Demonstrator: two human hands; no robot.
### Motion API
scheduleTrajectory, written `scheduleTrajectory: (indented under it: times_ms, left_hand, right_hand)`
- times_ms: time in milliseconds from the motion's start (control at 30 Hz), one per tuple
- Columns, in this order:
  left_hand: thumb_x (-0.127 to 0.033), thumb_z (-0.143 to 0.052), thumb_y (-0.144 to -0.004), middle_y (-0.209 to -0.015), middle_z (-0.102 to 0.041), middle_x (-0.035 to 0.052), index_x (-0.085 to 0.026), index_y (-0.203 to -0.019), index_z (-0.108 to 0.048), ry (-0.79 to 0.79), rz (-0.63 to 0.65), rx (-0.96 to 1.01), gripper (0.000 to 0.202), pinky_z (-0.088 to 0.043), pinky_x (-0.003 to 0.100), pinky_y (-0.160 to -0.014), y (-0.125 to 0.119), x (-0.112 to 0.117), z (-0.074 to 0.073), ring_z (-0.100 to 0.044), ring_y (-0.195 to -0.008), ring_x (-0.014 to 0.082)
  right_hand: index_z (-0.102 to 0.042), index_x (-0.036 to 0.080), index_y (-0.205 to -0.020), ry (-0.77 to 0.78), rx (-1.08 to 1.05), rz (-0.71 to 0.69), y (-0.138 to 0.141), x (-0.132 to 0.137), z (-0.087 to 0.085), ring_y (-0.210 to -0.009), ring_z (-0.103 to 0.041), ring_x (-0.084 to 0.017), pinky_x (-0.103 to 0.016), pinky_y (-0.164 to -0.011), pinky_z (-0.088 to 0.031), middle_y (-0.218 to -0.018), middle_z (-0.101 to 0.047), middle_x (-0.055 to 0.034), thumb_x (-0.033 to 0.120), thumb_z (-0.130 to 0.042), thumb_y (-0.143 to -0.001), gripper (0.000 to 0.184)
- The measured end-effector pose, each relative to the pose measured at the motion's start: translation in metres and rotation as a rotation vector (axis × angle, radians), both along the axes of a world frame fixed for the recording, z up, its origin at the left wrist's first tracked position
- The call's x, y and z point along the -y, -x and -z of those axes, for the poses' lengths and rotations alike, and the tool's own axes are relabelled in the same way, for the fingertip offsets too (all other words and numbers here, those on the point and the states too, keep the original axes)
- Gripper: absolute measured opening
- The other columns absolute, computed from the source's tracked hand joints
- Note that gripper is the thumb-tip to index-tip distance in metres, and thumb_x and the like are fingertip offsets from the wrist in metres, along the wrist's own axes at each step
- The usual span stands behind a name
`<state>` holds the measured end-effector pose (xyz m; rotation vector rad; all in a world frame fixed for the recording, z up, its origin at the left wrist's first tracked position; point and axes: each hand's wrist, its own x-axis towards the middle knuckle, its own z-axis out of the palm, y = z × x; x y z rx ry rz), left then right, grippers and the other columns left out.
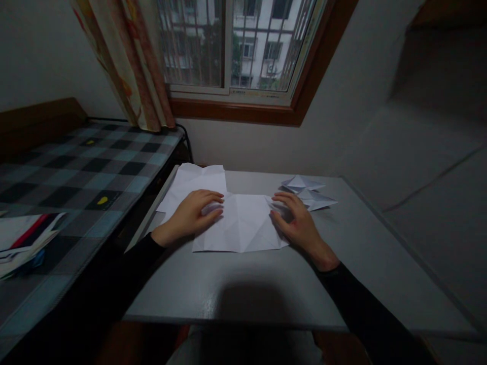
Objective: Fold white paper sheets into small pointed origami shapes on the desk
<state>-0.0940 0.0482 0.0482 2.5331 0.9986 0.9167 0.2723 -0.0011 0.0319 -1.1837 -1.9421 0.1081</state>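
A white sheet of paper (243, 223) with fold creases lies on the desk in front of me, its creases running vertically and diagonally. My left hand (196, 213) rests at its left side, fingers curved and thumb apart from them. At the right side, my right hand (299, 223) is over the edge of the sheet, thumb and fingers spread with some paper showing between them. Neither hand is closed round the sheet. Beyond my left hand lie more white sheets (200, 180). Folded paper pieces (312, 197) with pointed ends sit past my right hand.
The grey-white desk (266, 289) stands against the wall below a barred window (247, 45). Left of it is a bed with a checked cover (125, 167), carrying some papers (26, 235). A patterned curtain (133, 66) hangs by the window.
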Motion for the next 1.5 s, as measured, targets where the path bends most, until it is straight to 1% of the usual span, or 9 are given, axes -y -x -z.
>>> scheduleTrajectory:
  times_ms: [100,233,300,500,733,833,1067,1267,1500]
  left_hand:
    - [-0.044,-0.069,-0.107,-0.148,-0.073,0.0106,-0.025,-0.122,-0.075,-0.052,0.037,-0.164,0.025,-0.050,0.055,-0.122,-0.004,0.004,0.002,-0.068,-0.137,0.0327]
    - [-0.054,-0.064,-0.109,-0.159,-0.064,0.0195,-0.017,-0.150,-0.062,-0.054,-0.086,-0.197,0.055,-0.048,0.058,-0.125,-0.001,-0.003,0.015,-0.063,-0.146,0.0376]
    - [-0.058,-0.059,-0.110,-0.161,-0.062,0.0220,-0.015,-0.157,-0.056,-0.044,-0.155,-0.182,0.065,-0.047,0.059,-0.125,0.003,-0.008,0.021,-0.061,-0.148,0.0393]
    - [-0.063,-0.057,-0.107,-0.146,-0.071,0.0227,-0.013,-0.149,-0.063,0.003,-0.213,-0.166,0.065,-0.052,0.059,-0.119,0.010,-0.016,0.023,-0.068,-0.135,0.0409]
    - [-0.063,-0.064,-0.104,-0.098,-0.079,0.0093,-0.019,-0.119,-0.076,0.050,-0.249,-0.167,0.048,-0.054,0.046,-0.094,0.006,-0.008,0.009,-0.074,-0.093,0.0304]
    - [-0.050,-0.072,-0.099,-0.087,-0.077,0.0045,-0.023,-0.107,-0.078,0.042,-0.209,-0.214,0.029,-0.050,0.044,-0.092,0.003,-0.004,0.006,-0.072,-0.087,0.0276]
    - [-0.029,-0.066,-0.096,-0.086,-0.077,0.0034,-0.024,-0.107,-0.078,0.029,-0.306,-0.058,0.017,-0.048,0.041,-0.088,-0.008,0.001,0.012,-0.070,-0.085,0.0252]
    - [-0.029,-0.066,-0.090,-0.083,-0.077,0.0002,-0.023,-0.100,-0.079,0.233,-0.432,0.158,0.017,-0.047,0.032,-0.072,-0.009,0.002,0.013,-0.070,-0.075,0.0200]
    - [-0.031,-0.065,-0.090,-0.074,-0.074,-0.0003,-0.021,-0.097,-0.081,0.356,-0.340,0.226,0.020,-0.044,0.030,-0.064,-0.009,0.004,0.007,-0.063,-0.064,0.0176]
  right_hand:
    - [-0.072,0.029,-0.135,0.039,0.121,-0.199,0.002,0.008,-0.010,-0.129,-0.069,-0.036,-0.063,-0.113,-0.056,-0.141,-0.072,-0.0127,0.038,-0.080,-0.100,0.036]
    - [-0.063,0.029,-0.156,0.094,0.270,-0.467,0.008,0.015,-0.020,-0.140,-0.064,-0.041,-0.063,-0.117,-0.053,-0.155,-0.067,-0.0156,0.060,-0.093,-0.086,0.082]
    - [-0.060,0.027,-0.161,0.113,0.338,-0.529,0.012,0.016,-0.023,-0.142,-0.063,-0.042,-0.064,-0.121,-0.050,-0.158,-0.065,-0.0171,0.062,-0.092,-0.085,0.090]
    - [-0.062,0.028,-0.157,0.138,0.401,-0.444,0.010,0.016,-0.023,-0.136,-0.070,-0.036,-0.067,-0.130,-0.040,-0.147,-0.074,-0.0119,0.032,-0.080,-0.091,0.068]
    - [-0.070,0.028,-0.145,0.056,0.395,-0.258,0.002,0.007,-0.012,-0.131,-0.072,-0.034,-0.067,-0.125,-0.047,-0.141,-0.078,-0.0095,0.013,-0.069,-0.094,0.053]
    - [-0.073,0.026,-0.140,0.019,0.370,-0.206,0.005,0.006,-0.010,-0.126,-0.072,-0.034,-0.064,-0.117,-0.053,-0.138,-0.079,-0.0104,0.010,-0.064,-0.097,0.047]
    - [-0.072,0.028,-0.143,0.084,0.290,-0.359,0.008,0.014,-0.020,-0.123,-0.073,-0.034,-0.058,-0.107,-0.058,-0.135,-0.079,-0.0114,0.025,-0.074,-0.098,0.045]
    - [-0.061,0.027,-0.159,0.147,0.341,-0.483,0.006,0.013,-0.012,-0.139,-0.066,-0.040,-0.063,-0.116,-0.053,-0.157,-0.068,-0.0174,0.066,-0.096,-0.080,0.095]
    - [-0.070,0.028,-0.152,0.140,0.390,-0.400,0.005,0.011,-0.010,-0.134,-0.071,-0.033,-0.064,-0.119,-0.053,-0.149,-0.075,-0.0109,0.016,-0.064,-0.103,0.051]
